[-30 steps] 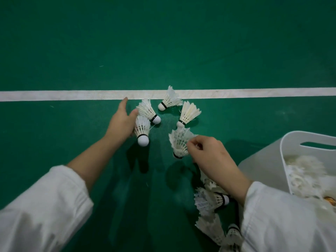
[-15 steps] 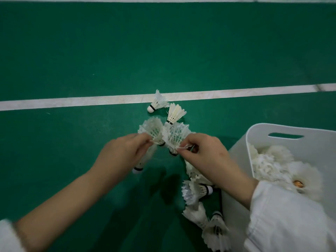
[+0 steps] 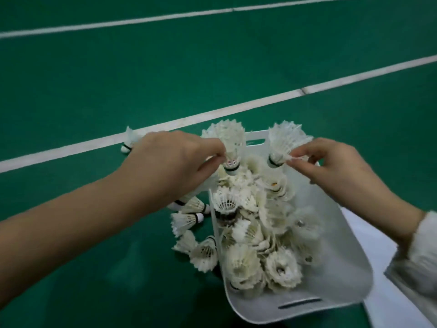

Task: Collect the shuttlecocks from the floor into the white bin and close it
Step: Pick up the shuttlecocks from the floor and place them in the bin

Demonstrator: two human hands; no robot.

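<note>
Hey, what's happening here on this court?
A person is gathering shuttlecocks. The left hand pinches one shuttlecock and the right hand a second shuttlecock, both held over the white bin, which is already quite full. Loose shuttlecocks lie on the floor left of the bin, and a stray one sits by the white line. The bin is not closed.

Left hand (image 3: 175, 162) half hides a floor shuttlecock (image 3: 128, 140) (blurred); right sleeve (image 3: 421, 256) cut off.
</note>
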